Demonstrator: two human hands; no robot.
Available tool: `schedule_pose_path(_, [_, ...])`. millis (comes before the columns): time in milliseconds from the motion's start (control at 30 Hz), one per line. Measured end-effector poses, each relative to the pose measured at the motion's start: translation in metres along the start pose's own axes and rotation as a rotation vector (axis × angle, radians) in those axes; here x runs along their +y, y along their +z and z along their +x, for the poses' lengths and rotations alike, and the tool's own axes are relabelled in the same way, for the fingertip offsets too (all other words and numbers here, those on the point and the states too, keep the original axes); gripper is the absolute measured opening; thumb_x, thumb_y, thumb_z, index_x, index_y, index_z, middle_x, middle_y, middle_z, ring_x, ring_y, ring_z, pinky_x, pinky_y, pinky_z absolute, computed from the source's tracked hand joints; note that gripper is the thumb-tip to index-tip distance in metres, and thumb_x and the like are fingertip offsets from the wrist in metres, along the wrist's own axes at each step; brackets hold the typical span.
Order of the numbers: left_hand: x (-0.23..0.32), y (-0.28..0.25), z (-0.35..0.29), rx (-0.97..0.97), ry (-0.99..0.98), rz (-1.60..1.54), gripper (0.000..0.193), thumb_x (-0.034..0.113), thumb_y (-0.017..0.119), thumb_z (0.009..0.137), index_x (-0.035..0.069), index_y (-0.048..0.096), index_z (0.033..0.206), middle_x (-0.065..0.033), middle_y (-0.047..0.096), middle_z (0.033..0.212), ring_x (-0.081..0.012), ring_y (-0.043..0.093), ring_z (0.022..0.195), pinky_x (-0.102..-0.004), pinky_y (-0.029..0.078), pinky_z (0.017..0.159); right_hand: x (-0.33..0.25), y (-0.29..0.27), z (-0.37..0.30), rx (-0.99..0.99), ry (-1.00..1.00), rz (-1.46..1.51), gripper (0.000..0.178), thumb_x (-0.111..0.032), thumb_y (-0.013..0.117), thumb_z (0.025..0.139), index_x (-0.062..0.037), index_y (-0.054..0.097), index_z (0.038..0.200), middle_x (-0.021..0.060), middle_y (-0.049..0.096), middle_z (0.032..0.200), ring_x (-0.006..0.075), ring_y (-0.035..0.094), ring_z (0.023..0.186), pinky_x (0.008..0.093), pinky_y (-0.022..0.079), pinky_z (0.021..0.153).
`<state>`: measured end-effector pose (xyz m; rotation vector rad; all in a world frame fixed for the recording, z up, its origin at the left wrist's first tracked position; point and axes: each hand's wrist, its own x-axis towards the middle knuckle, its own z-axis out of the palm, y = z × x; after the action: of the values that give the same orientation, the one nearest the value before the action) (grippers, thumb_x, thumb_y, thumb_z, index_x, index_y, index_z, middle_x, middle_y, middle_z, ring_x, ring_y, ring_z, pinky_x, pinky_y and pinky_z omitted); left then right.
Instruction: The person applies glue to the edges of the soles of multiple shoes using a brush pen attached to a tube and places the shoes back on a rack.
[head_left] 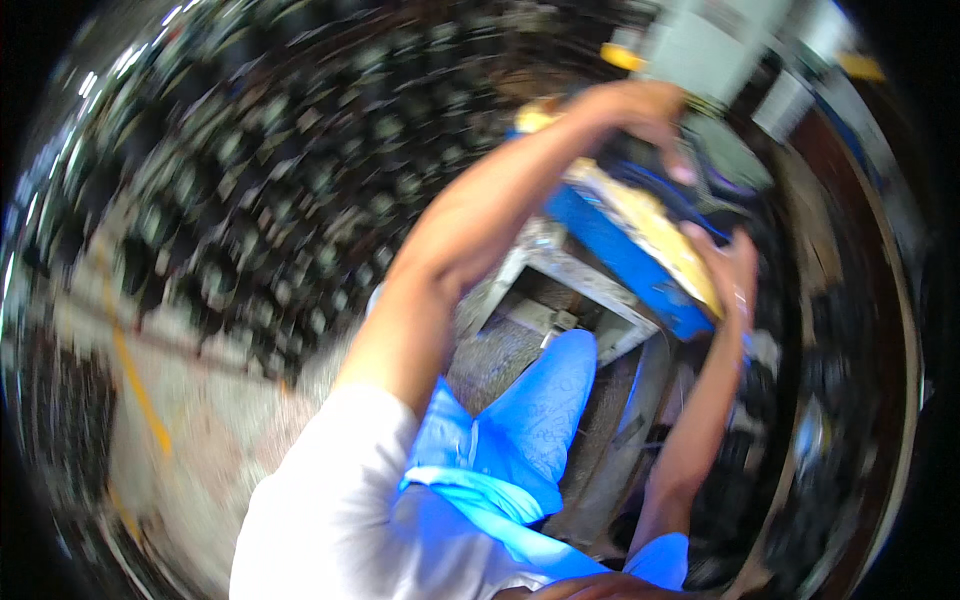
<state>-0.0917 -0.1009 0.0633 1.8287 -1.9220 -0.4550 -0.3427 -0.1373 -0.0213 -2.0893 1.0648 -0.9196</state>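
Dark bundle: We see a dark, blue-edged, soft-looking mass [650, 178] between the two hands, above a blue box-shaped block with a worn yellow upper layer [620, 255]. Motion blur hides its outline; we cannot tell its kind or how many pieces form it.
Grey-green piece: We find a smooth, rounded, grey-green object [735, 157] just beyond the bundle; part of its near edge is covered by dark material.
Left hand: We see the left hand [650, 108] at the far side of the block, bent at the wrist, fingers curving down over the bundle. The fingertips are blurred; we cannot tell whether they are closed on it.
Right hand: We see the right hand [728, 272] at the block's right end, thumb and fingers pointing up toward the bundle. Blur obscures the contact; we cannot tell whether it grips.
Arm pose: We note the left arm reaching diagonally up and right, elbow bent outward; the right forearm rises steeply from the lower edge.
Support: We see a pale, worn metal frame [590, 285] below the block; the blue-trousered legs [540, 410] partly hide its lower portion.
Left background: We observe many dark, rounded objects [200, 200], too smeared to identify.
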Motion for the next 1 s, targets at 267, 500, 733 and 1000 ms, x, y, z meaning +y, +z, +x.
schedule_pose_path(267, [0.063,0.106,-0.083,1.354,0.744,0.139,0.038,0.020,0.076,0.072,0.013,0.062,0.107,-0.0013,0.063,0.109,-0.0227,0.061,0.107,-0.0480,0.042,0.098,0.053,-0.028,0.033,-0.108,-0.305,-0.061,0.068,-0.049,0.068,0.089,0.0056,0.062,0.129,0.0188,0.068,0.126,0.0267,0.062,0.117,0.0380,0.042,0.107])
schedule_pose_path(500, [-0.018,0.113,-0.258,0.962,0.298,0.035,0.047,0.028,0.072,0.079,0.011,0.067,0.122,-0.0085,0.065,0.122,-0.0297,0.059,0.116,-0.0476,0.040,0.102,0.016,-0.017,-0.016,0.426,-0.605,-0.146,0.068,-0.045,0.018,0.111,0.0044,0.055,0.139,0.0206,0.061,0.136,0.0307,0.057,0.127,0.0433,0.037,0.117])
schedule_pose_path(733, [-0.277,0.191,-0.343,0.668,-0.246,-0.084,0.075,0.017,0.090,0.056,0.007,0.062,0.125,-0.0135,0.063,0.124,-0.0371,0.058,0.120,-0.0450,0.047,0.103,-0.080,0.261,-0.095,-0.642,-0.424,0.425,0.036,0.001,0.051,0.098,0.0049,0.057,0.133,0.0215,0.074,0.098,0.0259,0.073,0.086,0.0341,0.057,0.083])
schedule_pose_path(1000, [-0.463,0.253,-0.239,0.413,-0.138,0.386,0.023,0.014,0.059,0.087,0.010,0.067,0.109,-0.0069,0.065,0.111,-0.0275,0.062,0.110,-0.0393,0.053,0.097,0.141,0.537,0.103,-0.144,-0.426,-0.042,0.065,-0.053,0.058,0.099,0.0027,0.062,0.132,0.0233,0.070,0.118,0.0378,0.069,0.105,0.0448,0.055,0.086])
